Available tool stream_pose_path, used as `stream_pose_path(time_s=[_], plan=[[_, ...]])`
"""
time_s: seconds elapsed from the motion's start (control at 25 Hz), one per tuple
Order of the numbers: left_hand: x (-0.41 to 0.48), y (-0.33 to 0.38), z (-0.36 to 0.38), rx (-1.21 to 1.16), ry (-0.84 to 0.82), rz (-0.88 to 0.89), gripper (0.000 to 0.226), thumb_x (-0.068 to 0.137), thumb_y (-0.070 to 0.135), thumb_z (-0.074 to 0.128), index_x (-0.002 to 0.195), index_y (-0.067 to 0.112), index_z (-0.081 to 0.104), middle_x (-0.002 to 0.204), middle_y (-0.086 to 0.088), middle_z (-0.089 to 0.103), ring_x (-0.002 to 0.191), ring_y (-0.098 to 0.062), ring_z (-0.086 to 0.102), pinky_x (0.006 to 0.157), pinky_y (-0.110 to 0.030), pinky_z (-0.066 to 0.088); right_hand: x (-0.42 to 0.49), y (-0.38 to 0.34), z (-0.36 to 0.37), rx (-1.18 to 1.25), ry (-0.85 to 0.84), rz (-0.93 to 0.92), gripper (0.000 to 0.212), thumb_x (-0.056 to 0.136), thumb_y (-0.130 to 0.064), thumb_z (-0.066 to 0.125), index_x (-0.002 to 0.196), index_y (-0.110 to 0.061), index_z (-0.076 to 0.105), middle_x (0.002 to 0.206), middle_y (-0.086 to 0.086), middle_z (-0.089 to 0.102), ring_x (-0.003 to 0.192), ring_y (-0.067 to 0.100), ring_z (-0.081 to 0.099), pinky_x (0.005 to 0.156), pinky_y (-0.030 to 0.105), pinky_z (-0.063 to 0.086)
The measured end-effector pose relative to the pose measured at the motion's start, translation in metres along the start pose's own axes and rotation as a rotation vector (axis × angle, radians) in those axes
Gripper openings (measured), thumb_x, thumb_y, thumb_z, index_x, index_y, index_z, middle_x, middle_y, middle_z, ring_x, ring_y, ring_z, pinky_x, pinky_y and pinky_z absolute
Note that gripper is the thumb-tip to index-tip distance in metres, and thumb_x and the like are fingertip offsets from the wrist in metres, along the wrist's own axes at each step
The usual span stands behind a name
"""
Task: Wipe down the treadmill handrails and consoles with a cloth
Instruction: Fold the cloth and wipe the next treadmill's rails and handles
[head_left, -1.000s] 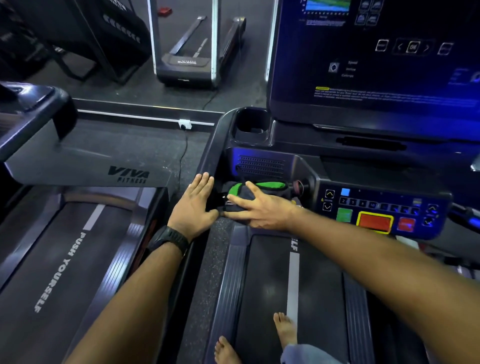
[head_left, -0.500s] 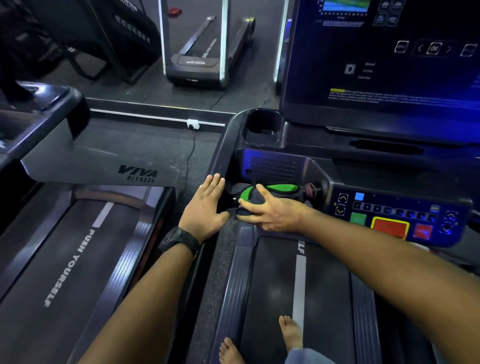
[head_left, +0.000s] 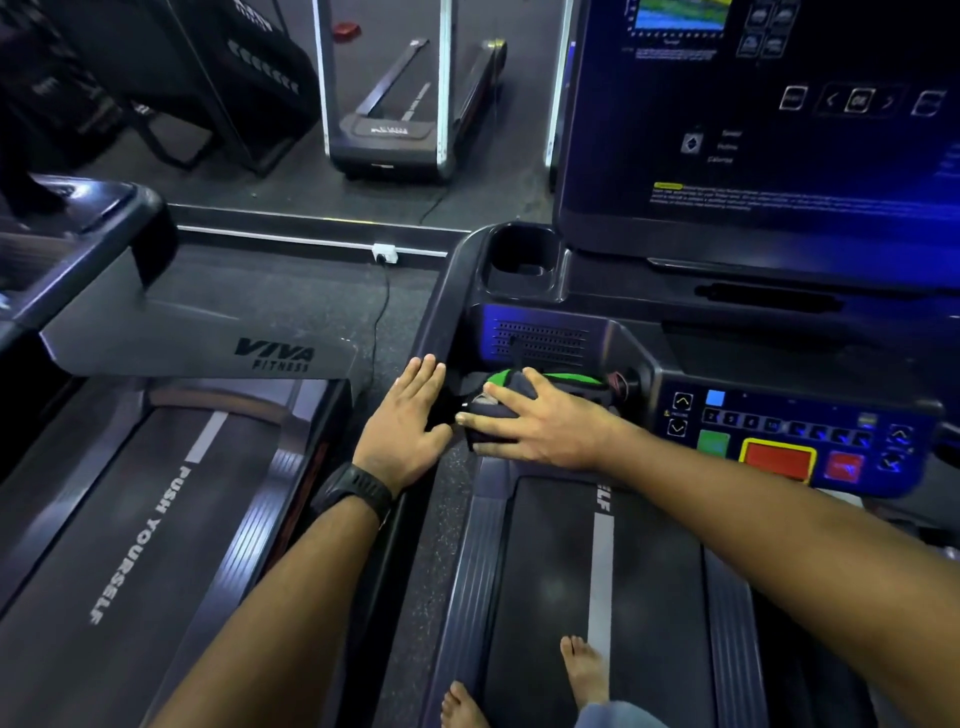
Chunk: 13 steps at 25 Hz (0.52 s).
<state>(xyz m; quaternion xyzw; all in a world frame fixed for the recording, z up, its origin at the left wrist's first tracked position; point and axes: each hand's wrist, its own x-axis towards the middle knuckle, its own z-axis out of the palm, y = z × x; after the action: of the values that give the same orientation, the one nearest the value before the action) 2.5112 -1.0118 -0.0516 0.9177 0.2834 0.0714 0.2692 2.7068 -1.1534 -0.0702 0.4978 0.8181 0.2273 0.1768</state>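
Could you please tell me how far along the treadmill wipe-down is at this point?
Done: nothing shows as wiped; the surfaces give no sign either way. In hand: the right hand presses the cloth down just left of the button panel, while the left hand rests flat on the left handrail. Left, likely: the button panel, screen and cup holder.

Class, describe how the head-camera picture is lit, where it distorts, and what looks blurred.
Head view: dim, blue glow from the screen tints the button panel; wide-angle lens bows the neighbouring belt; screen text blurred; left hand and right hand look sharp.
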Motion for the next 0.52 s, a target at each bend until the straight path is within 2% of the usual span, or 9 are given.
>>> stream_pose_path(time_s=[0.08, 0.16, 0.28, 0.36, 0.44, 0.52], plan=[[0.0, 0.001, 0.0, 0.0, 0.002, 0.004, 0.088, 0.072, 0.038, 0.036, 0.155, 0.013, 0.025, 0.164, 0.003, 0.012, 0.151, -0.007, 0.0, 0.123, -0.026, 0.006, 0.0, 0.007, -0.005, 0.039, 0.018, 0.019, 0.058, 0.096, -0.027, 0.058, 0.15, -0.03, 0.04, 0.166, 0.009, 0.016, 0.139, 0.045, 0.039, 0.093, 0.067, 0.046], [0.002, 0.002, 0.0, 0.001, 0.009, 0.008, 0.088, 0.071, 0.036, 0.038, 0.155, 0.012, 0.026, 0.164, 0.002, 0.013, 0.151, -0.007, 0.001, 0.123, -0.024, 0.006, 0.018, 0.006, -0.018, 0.114, -0.049, 0.075, 0.056, 0.094, -0.03, 0.06, 0.148, -0.033, 0.042, 0.164, 0.01, 0.021, 0.134, 0.043, 0.044, 0.09, 0.061, 0.049], [0.001, 0.001, -0.001, -0.013, 0.004, -0.013, 0.087, 0.071, 0.032, 0.041, 0.155, 0.014, 0.027, 0.164, 0.004, 0.015, 0.151, -0.005, 0.002, 0.119, -0.02, 0.006, 0.028, 0.009, -0.023, 0.302, -0.153, 0.132, 0.079, 0.083, -0.045, 0.071, 0.151, -0.041, 0.03, 0.165, 0.009, 0.018, 0.134, 0.037, 0.042, 0.092, 0.053, 0.049], [-0.001, 0.003, -0.001, -0.007, -0.003, -0.014, 0.087, 0.071, 0.032, 0.041, 0.155, 0.015, 0.026, 0.164, 0.004, 0.014, 0.151, -0.006, 0.002, 0.12, -0.021, 0.007, 0.024, 0.022, -0.024, 0.365, -0.201, 0.171, 0.085, 0.082, -0.052, 0.07, 0.153, -0.046, 0.023, 0.165, 0.007, 0.016, 0.132, 0.033, 0.045, 0.092, 0.048, 0.051], [0.0, 0.004, -0.001, 0.004, 0.003, 0.0, 0.087, 0.072, 0.031, 0.041, 0.155, 0.012, 0.025, 0.164, 0.001, 0.014, 0.152, -0.008, 0.002, 0.121, -0.021, 0.004, 0.033, 0.031, -0.03, 0.48, -0.256, 0.311, 0.079, 0.085, -0.054, 0.062, 0.152, -0.048, 0.022, 0.163, 0.004, 0.022, 0.125, 0.031, 0.053, 0.089, 0.045, 0.053], [0.0, 0.002, -0.001, 0.0, 0.003, -0.007, 0.087, 0.071, 0.029, 0.041, 0.155, 0.011, 0.025, 0.164, 0.001, 0.014, 0.152, -0.008, 0.002, 0.117, -0.014, -0.001, 0.042, 0.027, -0.034, 0.563, -0.267, 0.442, 0.077, 0.087, -0.055, 0.056, 0.154, -0.046, 0.018, 0.16, 0.005, 0.028, 0.122, 0.032, 0.056, 0.087, 0.045, 0.054]])
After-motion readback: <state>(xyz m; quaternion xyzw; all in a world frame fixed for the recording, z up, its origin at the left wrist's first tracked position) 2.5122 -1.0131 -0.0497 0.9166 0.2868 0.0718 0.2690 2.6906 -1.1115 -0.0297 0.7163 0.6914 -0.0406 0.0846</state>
